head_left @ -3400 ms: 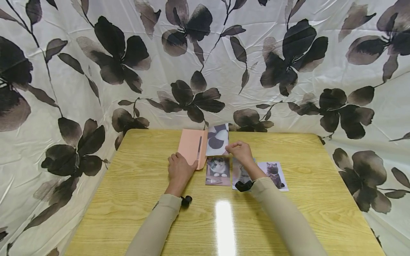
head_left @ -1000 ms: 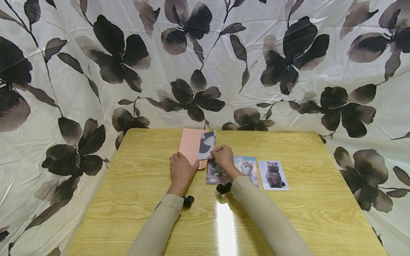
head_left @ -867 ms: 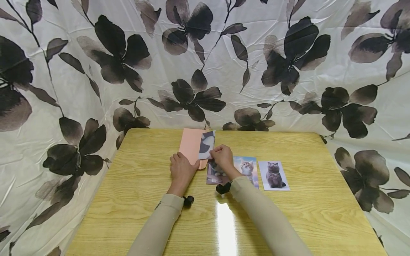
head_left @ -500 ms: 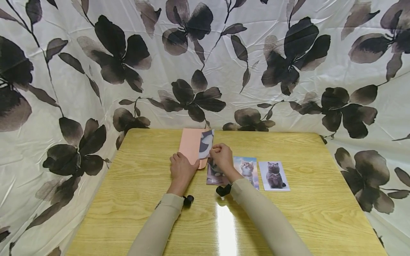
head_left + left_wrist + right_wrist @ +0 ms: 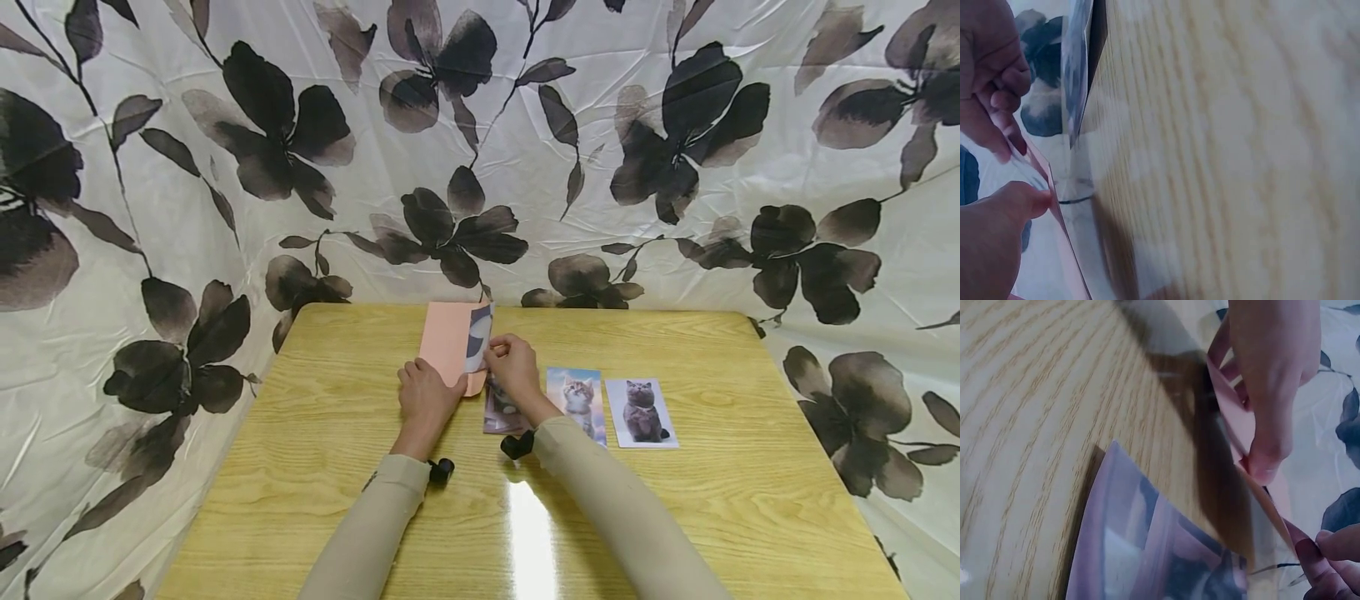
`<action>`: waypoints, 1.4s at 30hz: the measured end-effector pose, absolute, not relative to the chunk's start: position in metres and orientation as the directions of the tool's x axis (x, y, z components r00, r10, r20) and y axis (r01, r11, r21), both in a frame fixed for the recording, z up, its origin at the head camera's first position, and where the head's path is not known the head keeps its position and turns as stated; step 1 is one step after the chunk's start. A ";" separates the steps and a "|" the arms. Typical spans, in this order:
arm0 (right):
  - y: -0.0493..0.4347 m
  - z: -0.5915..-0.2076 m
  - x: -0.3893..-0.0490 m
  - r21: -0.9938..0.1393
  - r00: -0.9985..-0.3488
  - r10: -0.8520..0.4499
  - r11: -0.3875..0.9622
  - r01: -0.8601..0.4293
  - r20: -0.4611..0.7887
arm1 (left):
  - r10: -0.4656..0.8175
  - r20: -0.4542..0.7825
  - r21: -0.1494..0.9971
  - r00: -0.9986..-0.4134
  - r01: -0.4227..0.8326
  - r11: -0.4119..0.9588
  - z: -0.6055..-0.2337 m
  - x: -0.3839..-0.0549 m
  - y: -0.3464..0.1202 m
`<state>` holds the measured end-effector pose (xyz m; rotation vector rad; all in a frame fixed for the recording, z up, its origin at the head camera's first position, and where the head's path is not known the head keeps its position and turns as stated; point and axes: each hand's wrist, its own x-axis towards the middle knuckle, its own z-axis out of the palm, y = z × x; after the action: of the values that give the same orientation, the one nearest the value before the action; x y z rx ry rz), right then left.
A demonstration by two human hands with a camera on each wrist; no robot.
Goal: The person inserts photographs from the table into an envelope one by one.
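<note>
My left hand (image 5: 426, 402) grips the pink envelope (image 5: 444, 337) near its lower part, thumb on top, as the right wrist view also shows. A photo print (image 5: 478, 340) with a dark and white pattern lies partly inside the envelope's right-hand opening. My right hand (image 5: 516, 372) pinches that print's right edge between thumb and fingers. Seen from the left wrist, the right-hand fingers (image 5: 1007, 119) hold the print close to the left thumb. Beneath the right hand lies a cat photo (image 5: 501, 410), partly covered by it.
To the right, a kitten photo (image 5: 576, 396) with a blue sky lies beside a grey cat photo (image 5: 642, 412). All rest on the wooden table (image 5: 315, 500). A floral cloth (image 5: 555, 167) hangs behind and at the sides.
My right hand has moved left with the print, which has gone from beside the envelope to further inside it. The left hand keeps its hold on the envelope.
</note>
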<state>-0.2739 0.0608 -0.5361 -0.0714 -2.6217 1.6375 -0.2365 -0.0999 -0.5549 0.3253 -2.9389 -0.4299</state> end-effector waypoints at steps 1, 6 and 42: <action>0.060 -0.537 -0.274 -0.898 -0.997 0.070 0.439 0.012 0.021 | -0.237 0.121 0.307 -0.964 -0.191 0.932 -0.555 -0.236 -0.100; 0.060 -0.543 -0.277 -0.888 -0.995 0.099 0.458 0.032 0.015 | -0.239 0.120 0.333 -0.964 -0.188 0.924 -0.554 -0.236 -0.100; 0.036 -0.551 -0.279 -0.911 -0.999 0.044 0.410 0.045 -0.030 | -0.214 0.121 0.308 -0.969 -0.169 0.936 -0.549 -0.235 -0.101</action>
<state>-0.2786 0.0361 -0.5509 -0.0836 -2.6385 1.7050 -0.2351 -0.1008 -0.5495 0.2925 -2.9403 -0.4483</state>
